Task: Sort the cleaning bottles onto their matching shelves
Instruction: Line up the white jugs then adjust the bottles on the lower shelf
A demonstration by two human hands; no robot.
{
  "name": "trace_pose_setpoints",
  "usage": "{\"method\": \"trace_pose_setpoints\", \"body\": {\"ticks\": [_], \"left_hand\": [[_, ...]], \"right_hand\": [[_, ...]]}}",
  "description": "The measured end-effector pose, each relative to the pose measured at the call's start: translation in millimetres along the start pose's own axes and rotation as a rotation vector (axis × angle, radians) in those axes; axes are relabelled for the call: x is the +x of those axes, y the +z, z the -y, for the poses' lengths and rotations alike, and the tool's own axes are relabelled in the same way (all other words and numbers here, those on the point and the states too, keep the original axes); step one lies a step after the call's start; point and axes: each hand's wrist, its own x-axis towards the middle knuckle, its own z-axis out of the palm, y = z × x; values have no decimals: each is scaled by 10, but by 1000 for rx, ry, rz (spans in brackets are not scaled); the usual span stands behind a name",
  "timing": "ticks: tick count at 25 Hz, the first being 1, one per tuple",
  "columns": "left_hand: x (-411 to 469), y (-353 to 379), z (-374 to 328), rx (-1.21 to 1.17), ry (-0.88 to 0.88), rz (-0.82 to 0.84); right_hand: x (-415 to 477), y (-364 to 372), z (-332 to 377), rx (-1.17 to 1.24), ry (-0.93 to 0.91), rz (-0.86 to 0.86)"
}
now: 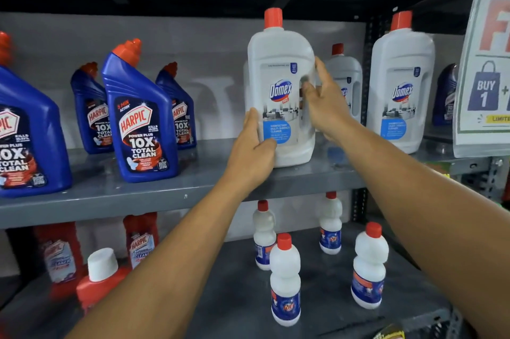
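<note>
Quick count of the upper shelf (165,195): four blue Harpic bottles (139,115) on the left side, two in front and two behind, the leftmost one cut off by the frame edge. Then three white Domex bottles with red caps on the right side, plus one dark bottle (445,94) half hidden behind the promo sign (485,62).

The front Domex bottle (280,90) stands upright on the shelf, long axis vertical, cap up, label facing out toward the camera. The left hand (252,145) is wrapped around its lower left corner, thumb across the front by the blue label patch. The right hand (323,98) is on its right edge with fingers spread and loosely curved, a bit blurred, so I can't tell if it's really gripping or just pressed against it.

The lower shelf (331,297) has four small white bottles (285,278) with red caps, all upright, and three red bottles (140,239) on the left, one with a white cap.
</note>
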Motion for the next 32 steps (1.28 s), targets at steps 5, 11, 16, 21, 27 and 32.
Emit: {"method": "trace_pose_setpoints", "body": {"ticks": [5, 11, 16, 21, 27, 32], "left_hand": [[-916, -70, 363, 80, 403, -147], [-1841, 598, 1867, -224, -540, 26], [-1785, 1046, 2353, -179, -717, 160], [-1838, 1203, 2436, -214, -734, 125], [-1865, 1138, 2311, -238, -623, 63], [-2461, 500, 2208, 2, -360, -405]], "right_hand": [[-926, -21, -274, -7, -214, -253], [-2801, 511, -1665, 17, 126, -158], [-2954, 929, -2259, 132, 672, 344], [-2933, 954, -2444, 110, 700, 364], [-2984, 934, -2199, 82, 670, 204], [-3193, 1164, -1485, 85, 182, -8]]}}
